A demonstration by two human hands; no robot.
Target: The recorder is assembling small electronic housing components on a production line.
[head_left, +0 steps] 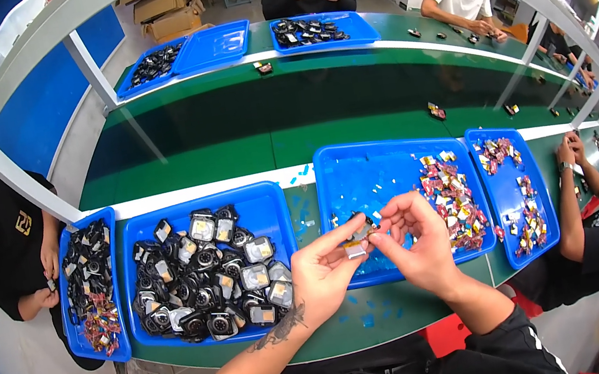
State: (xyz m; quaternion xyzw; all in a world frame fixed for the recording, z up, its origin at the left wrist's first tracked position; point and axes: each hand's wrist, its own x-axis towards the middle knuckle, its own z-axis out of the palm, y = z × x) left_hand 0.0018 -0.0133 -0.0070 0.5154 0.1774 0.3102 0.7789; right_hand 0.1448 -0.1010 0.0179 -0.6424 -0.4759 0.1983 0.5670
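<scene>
My left hand (321, 270) pinches a small electronic part (357, 249), silver-white below and dark with a bit of yellow above, over the near part of a blue tray (331, 182). Across from it, my right hand (422, 240) has thumb and fingertips closed against the same part; fingers hide some of it. Blue film scraps (361, 185) lie on the left of that tray. Its right side holds a heap of small red, yellow and silver parts (457, 202). Left of my hands, a second blue tray (282, 213) is piled with black watch bodies (208, 278).
Flanking these are a far-left tray of black parts (87, 257) and a right-hand tray of red-yellow parts (528, 215). Beyond runs a green conveyor belt (215, 138) with a few loose parts. White frame posts (14, 168) rise at the left. Co-workers sit left, right and opposite.
</scene>
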